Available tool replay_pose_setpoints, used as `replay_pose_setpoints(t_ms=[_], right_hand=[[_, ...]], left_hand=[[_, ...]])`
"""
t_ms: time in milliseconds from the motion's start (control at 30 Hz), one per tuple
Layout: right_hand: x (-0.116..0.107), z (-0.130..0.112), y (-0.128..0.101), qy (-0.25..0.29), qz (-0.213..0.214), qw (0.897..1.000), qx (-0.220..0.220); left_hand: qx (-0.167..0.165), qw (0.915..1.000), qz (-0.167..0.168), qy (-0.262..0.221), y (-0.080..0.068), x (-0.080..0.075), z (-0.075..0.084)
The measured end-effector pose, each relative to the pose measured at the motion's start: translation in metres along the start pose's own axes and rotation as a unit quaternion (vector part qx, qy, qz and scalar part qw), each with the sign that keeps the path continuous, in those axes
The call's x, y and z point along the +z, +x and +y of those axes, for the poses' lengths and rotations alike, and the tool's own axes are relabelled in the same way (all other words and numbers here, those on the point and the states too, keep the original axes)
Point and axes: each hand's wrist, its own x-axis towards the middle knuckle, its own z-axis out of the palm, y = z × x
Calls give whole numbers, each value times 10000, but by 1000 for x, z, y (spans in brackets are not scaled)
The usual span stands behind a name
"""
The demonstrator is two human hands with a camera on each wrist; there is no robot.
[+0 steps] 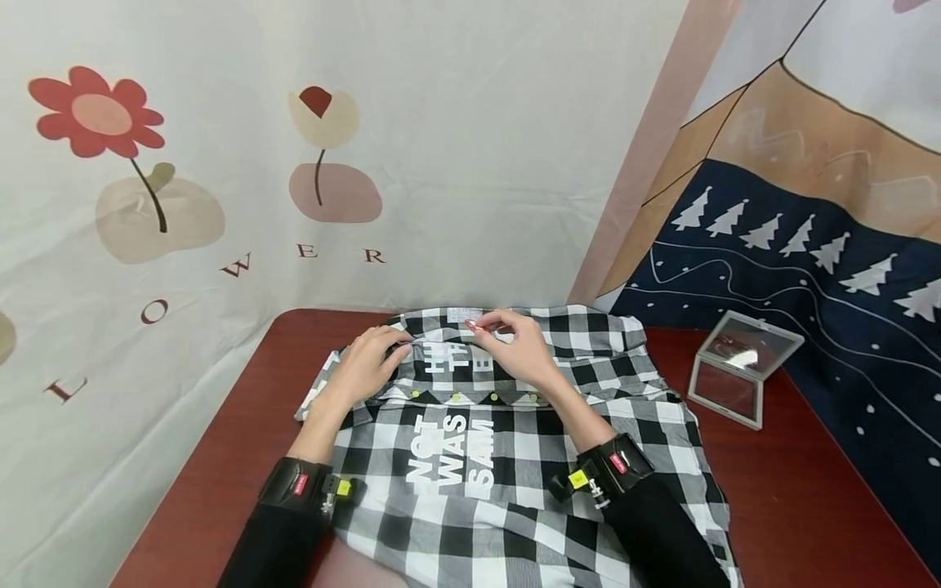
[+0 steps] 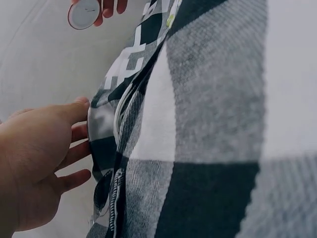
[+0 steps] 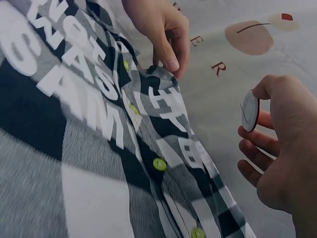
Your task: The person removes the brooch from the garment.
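A black-and-white checked shirt (image 1: 529,441) with white lettering and small yellow-green buttons (image 3: 159,164) lies spread on the table, its button strip running crosswise. At the shirt's far left part, my left hand (image 1: 367,359) holds the cloth edge; its thumb is at the edge and its other fingers pass partly behind the fabric. Between thumb and fingers, my right hand (image 1: 518,347) pinches a round pin badge (image 3: 250,111) above the far part of the shirt. The badge's whitish back with a thin pin and its red rim show in the wrist views.
An open, hinged clear case (image 1: 735,371) stands on the red-brown table (image 1: 243,416) to the right of the shirt. Behind the table hangs a pale printed cloth (image 1: 470,163), with a dark blue tree-patterned cloth (image 1: 772,269) at the right.
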Motion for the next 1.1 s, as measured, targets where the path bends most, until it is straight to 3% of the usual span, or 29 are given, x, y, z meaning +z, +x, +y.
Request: replay_pose_setpoints(t_ms=[200,300,533,633,800,1100], right_hand=[[-14,0,-13,-144,-111,9998,17],[-19,2,-20,-190,-146,9996,146],[-22,6,-29,-195,-228,9992,261],[-23,7,-30,-215,-207,9993,226],[-24,7,-32,-172,-164,9996,162],[-27,5,-34,-189,-141,9997,104]], left_hand=[[319,9984,-365,302,6,30,-46],[174,9961,-791,347,7,25,-37],[-169,9838,-1601,788,7,-4,13],[-345,9777,-1818,989,8,-6,18],[-547,9710,-2120,958,9,-4,13],[-935,9619,-2543,365,8,10,-18]])
